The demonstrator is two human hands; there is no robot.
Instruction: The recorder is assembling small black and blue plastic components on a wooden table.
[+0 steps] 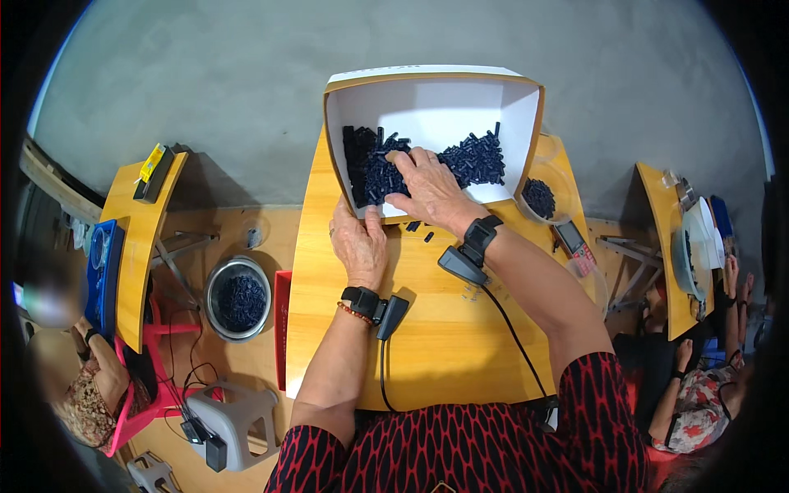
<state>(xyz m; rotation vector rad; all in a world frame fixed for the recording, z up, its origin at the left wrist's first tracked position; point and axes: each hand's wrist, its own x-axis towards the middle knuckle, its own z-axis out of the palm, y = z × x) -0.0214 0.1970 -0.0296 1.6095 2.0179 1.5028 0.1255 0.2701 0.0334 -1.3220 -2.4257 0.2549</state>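
Note:
A white-lined cardboard box point(444, 103) is tilted toward me at the far end of the wooden table point(427, 329). Many small, dark blue, tube-shaped pieces point(477, 164) lie heaped inside it. My left hand point(360, 242) grips the box at its near left corner, some fingers hidden behind the edge. Inside the box, my right hand point(427, 189) rests over the heap with its fingers apart, and I see nothing held in it. A few loose dark pieces point(428, 237) lie on the table just below the box's near edge.
A clear round tub point(540, 201) of dark pieces and a red keypad phone point(575, 246) stand right of the box. Cables run from both wrist devices. A metal basin point(238, 297) and grey stool point(234, 423) are on the floor at left. People sit at both side tables.

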